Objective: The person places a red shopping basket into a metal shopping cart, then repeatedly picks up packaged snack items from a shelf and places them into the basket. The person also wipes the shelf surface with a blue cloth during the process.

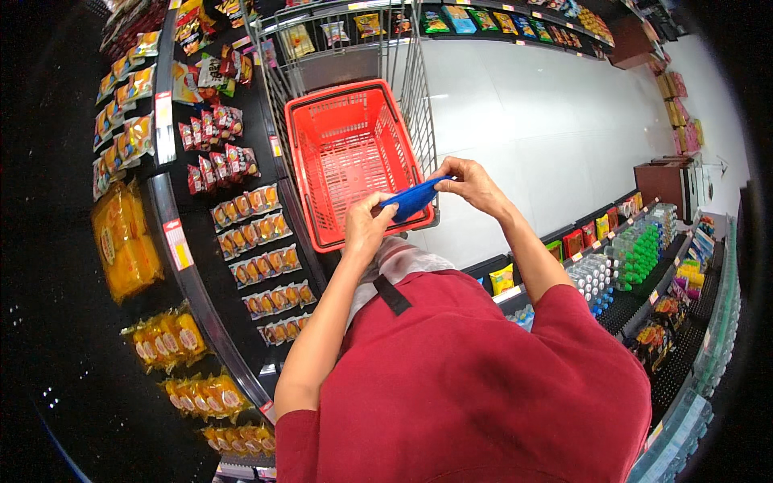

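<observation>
Between my two hands a folded blue cloth (413, 200) is stretched at a slant. My left hand (366, 224) pinches its lower left end with thumb and fingers. The upper right end is gripped by my right hand (464, 181). Directly beneath the cloth is the near right corner of a red plastic shopping basket (300, 175). Nothing lies in the part of the basket that I can see; the cloth and my left hand cover a bit of its near side. The basket sits at a wire shopping cart (426, 115).
Black shelves to my left bear packaged snack cakes (259, 226), red snack bags (224, 166) and yellow bread packs (172, 341). Snack bags (483, 21) line a far shelf. On the right stand bottles with green caps (640, 256). A pale tiled floor (519, 127) stretches beyond the cart.
</observation>
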Demonstrator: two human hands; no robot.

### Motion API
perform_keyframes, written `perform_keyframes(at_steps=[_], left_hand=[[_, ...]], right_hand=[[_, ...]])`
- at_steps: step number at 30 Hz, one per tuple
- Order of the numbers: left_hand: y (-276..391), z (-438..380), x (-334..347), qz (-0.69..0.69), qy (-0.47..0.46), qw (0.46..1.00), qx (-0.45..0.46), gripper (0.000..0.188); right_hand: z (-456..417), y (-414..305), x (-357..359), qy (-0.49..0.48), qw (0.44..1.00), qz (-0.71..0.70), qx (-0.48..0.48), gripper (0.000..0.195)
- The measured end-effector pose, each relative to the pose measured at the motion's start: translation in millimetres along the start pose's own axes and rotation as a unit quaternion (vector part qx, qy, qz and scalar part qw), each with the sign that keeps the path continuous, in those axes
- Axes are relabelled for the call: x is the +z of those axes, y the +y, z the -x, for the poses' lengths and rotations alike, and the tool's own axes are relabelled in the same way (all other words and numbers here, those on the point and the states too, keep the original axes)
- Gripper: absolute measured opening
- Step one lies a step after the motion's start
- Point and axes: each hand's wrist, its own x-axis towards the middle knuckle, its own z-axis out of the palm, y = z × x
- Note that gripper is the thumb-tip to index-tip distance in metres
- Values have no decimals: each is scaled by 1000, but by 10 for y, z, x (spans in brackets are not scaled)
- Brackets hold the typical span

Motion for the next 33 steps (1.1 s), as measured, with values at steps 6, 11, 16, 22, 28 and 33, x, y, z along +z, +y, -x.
perform_keyframes(at_steps=[6,11,16,22,28,33], left_hand=[[-218,-175,367,-88,2,990,114,17],[-790,-21,484,-209,-114,959,155,26],[-1011,326,274,-268,-173,946,54,42],[-1289,898,-169,-138,-91,981,-101,33],[-1468,1550,-456,-92,67,979,-168,27],[-1257,2006,-609,-49,163,967,-189,30]], right_hand=[[346,-27,-41,109,990,87,-16,14],[620,907,296,94,974,203,-26,19],[669,1497,609,48,954,295,-33,31],[486,1437,782,97,954,279,54,30],[212,1406,923,127,951,281,2,29],[12,1491,846,75,929,362,-5,35]])
